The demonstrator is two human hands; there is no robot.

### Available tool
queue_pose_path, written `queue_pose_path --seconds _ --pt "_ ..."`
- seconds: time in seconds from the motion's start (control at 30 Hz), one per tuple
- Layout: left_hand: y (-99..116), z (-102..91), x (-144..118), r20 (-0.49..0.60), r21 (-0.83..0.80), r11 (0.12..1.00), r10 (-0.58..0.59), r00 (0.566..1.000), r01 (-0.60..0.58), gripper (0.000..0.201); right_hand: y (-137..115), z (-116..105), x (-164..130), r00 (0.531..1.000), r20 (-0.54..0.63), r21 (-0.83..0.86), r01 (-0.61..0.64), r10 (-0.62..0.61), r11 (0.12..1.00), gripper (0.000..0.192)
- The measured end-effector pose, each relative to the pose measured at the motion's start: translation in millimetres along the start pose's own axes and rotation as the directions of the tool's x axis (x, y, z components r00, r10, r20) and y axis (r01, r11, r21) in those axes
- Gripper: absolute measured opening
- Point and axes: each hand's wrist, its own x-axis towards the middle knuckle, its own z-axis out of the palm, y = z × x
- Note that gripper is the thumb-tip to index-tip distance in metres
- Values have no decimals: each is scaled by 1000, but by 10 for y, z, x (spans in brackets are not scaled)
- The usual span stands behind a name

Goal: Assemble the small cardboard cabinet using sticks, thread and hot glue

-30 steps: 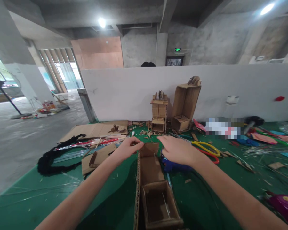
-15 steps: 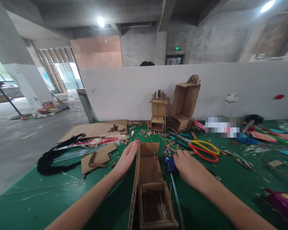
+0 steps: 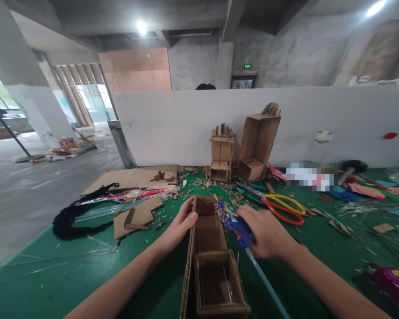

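A long cardboard box [image 3: 223, 306] lies in front of me, with an open square compartment at its near end and a thin clear strand inside. My left hand [image 3: 183, 225] pinches the far part of its left wall, thumb over the top edge and fingers outside. In my right hand [image 3: 266, 231] is a blue hot glue gun [image 3: 238, 231], wrapped by the fingers. Its nozzle end points forward and left, over the box's far right edge. From its back a long clear glue stick [image 3: 266, 281] trails toward me.
Red- and yellow-handled scissors [image 3: 282, 210] lie right of the glue gun. Two cardboard models, a small tower [image 3: 220, 153] and a taller box [image 3: 260, 141], stand against the white partition [image 3: 173, 128]. Cardboard scraps [image 3: 138, 215] and a black fuzzy strip [image 3: 64, 226] are at left.
My right hand has picked up the glue gun from the table and brought it left to the box. My left thumb has come over the wall's edge.
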Motion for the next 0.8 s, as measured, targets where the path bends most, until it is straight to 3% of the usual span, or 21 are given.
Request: queue_pose_path --seconds 0.17,0.43,0.8 --pt "5 -1 -14 -38 -5 1000 -16 999 15 77 -113 115 192 985 171 -99 47 -30 994 19" --pt "103 41 -35 -51 -31 997 -66 997 64 85 -133 169 254 978 209 -162 39 -4 986 9" --pt "177 57 -44 -39 -31 999 -40 998 39 85 -164 177 286 973 231 -168 40 -1 985 5"
